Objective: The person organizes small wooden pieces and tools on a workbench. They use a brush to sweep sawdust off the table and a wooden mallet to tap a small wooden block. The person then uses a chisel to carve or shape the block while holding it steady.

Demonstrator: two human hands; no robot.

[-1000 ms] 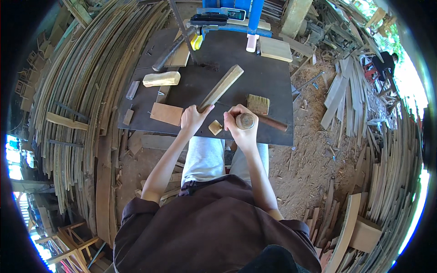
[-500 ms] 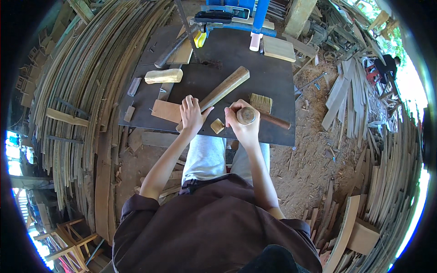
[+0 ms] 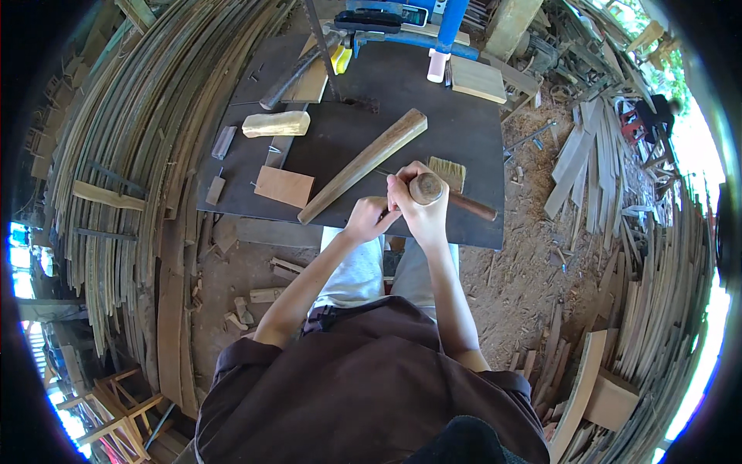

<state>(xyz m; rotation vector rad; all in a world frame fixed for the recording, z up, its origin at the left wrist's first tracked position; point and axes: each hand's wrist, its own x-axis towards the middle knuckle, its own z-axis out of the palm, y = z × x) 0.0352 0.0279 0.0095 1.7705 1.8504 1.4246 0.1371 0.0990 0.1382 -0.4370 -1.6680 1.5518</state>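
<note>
My right hand (image 3: 421, 207) is closed around an upright tool's round wooden handle (image 3: 426, 188); its lower end is hidden beneath the fist. Against its fingers rests my left hand (image 3: 371, 220), curled at the bench's near edge, and whatever it grips is hidden. A long, tapered wooden club (image 3: 363, 165) lies slantwise just beyond both hands, touched by neither. Beside the right hand is a brush (image 3: 448, 172) with pale bristles, and a dark wooden handle (image 3: 474, 206) sticks out to the right. A flat brown wood block (image 3: 284, 186) lies left of the club's narrow end.
On the dark bench top (image 3: 263, 174) lie a pale shaped wood piece (image 3: 276, 124), small offcuts and nails. Blue clamp-like metalwork (image 3: 452, 27) and a board (image 3: 478, 80) are at the far side. Stacked timber (image 3: 131, 155) flanks the bench; a person (image 3: 657, 116) sits far right.
My left hand has left the club and moved right to meet my right hand. It now covers the spot where a small wooden block showed. The right hand keeps its grip on the handle.
</note>
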